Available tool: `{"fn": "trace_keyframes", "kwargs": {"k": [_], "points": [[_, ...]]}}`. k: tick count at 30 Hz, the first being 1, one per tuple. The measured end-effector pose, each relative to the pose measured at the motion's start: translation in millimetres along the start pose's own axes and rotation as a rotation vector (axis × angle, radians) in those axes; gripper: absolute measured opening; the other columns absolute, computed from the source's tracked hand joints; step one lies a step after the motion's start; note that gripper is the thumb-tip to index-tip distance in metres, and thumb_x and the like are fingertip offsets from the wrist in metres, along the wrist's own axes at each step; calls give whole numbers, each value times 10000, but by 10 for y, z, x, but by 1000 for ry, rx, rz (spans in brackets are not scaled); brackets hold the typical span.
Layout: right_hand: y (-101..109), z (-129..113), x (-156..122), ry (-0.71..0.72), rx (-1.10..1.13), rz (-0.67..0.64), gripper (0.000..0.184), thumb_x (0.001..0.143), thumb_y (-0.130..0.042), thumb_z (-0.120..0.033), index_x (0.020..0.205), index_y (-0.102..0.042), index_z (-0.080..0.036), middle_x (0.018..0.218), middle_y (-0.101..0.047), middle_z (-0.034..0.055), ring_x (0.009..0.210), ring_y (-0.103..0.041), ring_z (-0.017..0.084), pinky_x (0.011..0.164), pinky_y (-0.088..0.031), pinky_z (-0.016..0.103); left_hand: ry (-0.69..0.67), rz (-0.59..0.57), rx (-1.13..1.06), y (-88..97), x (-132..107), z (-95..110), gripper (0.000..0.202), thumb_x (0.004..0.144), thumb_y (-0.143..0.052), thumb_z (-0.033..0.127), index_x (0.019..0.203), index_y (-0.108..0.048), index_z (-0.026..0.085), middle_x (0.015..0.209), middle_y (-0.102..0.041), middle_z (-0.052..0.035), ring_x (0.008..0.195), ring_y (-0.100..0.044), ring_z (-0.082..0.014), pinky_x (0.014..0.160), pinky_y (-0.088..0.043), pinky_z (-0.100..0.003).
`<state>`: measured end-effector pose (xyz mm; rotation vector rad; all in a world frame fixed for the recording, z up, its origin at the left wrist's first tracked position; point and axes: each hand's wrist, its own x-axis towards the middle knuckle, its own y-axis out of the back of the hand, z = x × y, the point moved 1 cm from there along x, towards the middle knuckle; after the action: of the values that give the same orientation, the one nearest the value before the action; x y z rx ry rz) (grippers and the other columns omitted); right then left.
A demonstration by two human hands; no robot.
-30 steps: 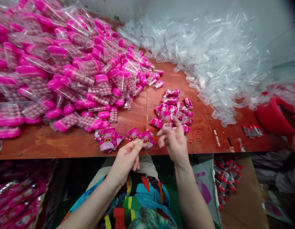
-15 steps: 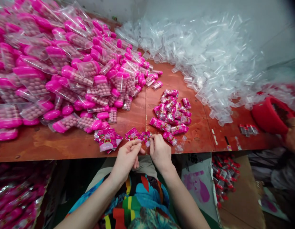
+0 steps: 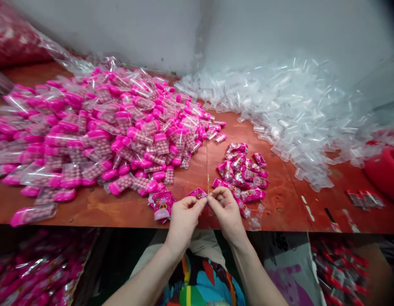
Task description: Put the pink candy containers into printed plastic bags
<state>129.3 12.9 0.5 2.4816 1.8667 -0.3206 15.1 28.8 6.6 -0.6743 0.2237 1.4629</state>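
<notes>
Working at the front edge of a reddish-brown worktop (image 3: 104,210), a person in a multicoloured top (image 3: 201,289) has both hands close together, fingertips meeting or nearly so. Left hand (image 3: 184,221): thumb and forefinger drawn in to a point; from where I stand, can't tell whether anything is pinched there. Right hand (image 3: 227,212): fingers curled, thumb tip right by the left one's; grip contents hidden, can't tell either. One flat pink printed sleeve (image 3: 197,193) lies on the worktop just beyond the left fingertips, partly covered by them. Stack of similar printed sleeves (image 3: 162,206) just left of the left hand, near the edge. Heap of small pink-wrapped containers (image 3: 244,170) just past the right hand, nearest ones beside its fingers; few loose clear plastic pieces (image 3: 256,219) to its right. Big pile of pink-capped candy bottles (image 3: 120,131) fills the left, pink balls inside, one bottle (image 3: 34,213) lying apart at front left. Clear plastic containers (image 3: 279,119) mounded against the wall, right side. Further right: row of small red-capped containers (image 3: 365,199), red tub (image 3: 383,172) cut by the frame. Below worktop level: shiny pink packets (image 3: 46,267) left, more red-capped items (image 3: 341,272) right, blurred.
</notes>
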Motion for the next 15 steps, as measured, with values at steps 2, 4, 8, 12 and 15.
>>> {"fn": "trace_keyframes", "kwargs": {"k": [2,4,8,12,15], "points": [[-96,-13,45,56,-8,53,191,795,-680,-276,891,-524,-224,794,-560,-31,720,-559,120,653,-464,230,5,41,-37,14,17,75,407,635,-778,452,566,-493,169,443,-347,93,354,-231,-25,354,-133,-193],[-169,-31,84,106,-24,85,182,790,-680,-273,889,-536,-223,814,-561,-23,745,-562,129,671,-470,241,1,40,-58,33,15,161,404,637,-782,445,577,-492,170,445,-332,98,357,-230,-26,355,-141,-191],[-285,-66,163,143,-43,72,113,807,-656,-266,844,-561,-216,782,-572,-15,729,-570,142,677,-483,259,-43,-11,-51,94,8,316,376,659,-770,444,611,-521,168,459,-324,100,366,-240,-31,364,-159,-188],[-460,-60,257,177,-37,20,75,831,-613,-268,846,-565,-212,779,-585,-9,728,-577,144,683,-488,263,-148,33,-22,175,92,410,399,667,-764,435,552,-489,170,455,-384,77,377,-327,-50,377,-218,-194],[-587,-27,364,177,-64,-31,97,873,-549,-301,920,-552,-216,763,-582,-17,679,-572,134,630,-477,243,-183,105,9,240,176,450,391,679,-762,420,536,-502,164,435,-429,61,385,-373,-59,400,-264,-196]]}}
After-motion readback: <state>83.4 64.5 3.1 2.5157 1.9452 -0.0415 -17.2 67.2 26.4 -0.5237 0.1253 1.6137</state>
